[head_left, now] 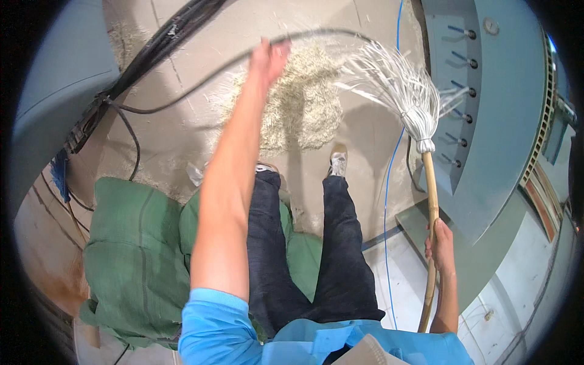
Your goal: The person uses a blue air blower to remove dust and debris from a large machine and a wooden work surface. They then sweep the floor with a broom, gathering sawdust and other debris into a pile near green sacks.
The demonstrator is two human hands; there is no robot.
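My left hand is stretched out ahead, closed around a thick black cable. It is above a pile of pale, short shreds or pellets on the floor. My right hand grips the wooden handle of a broom. The broom's head is a bound bundle of long white plastic strips, fanned out toward the far side, right of the pile. The cable's far end runs behind the strips. Blur softens my left fingers a little.
Full green woven sacks stand at left, next to my legs. A bundle of black cables hangs from the grey machine at far left. At right stands a grey cabinet with a row of blue-handled valves. A thin blue hose crosses the floor.
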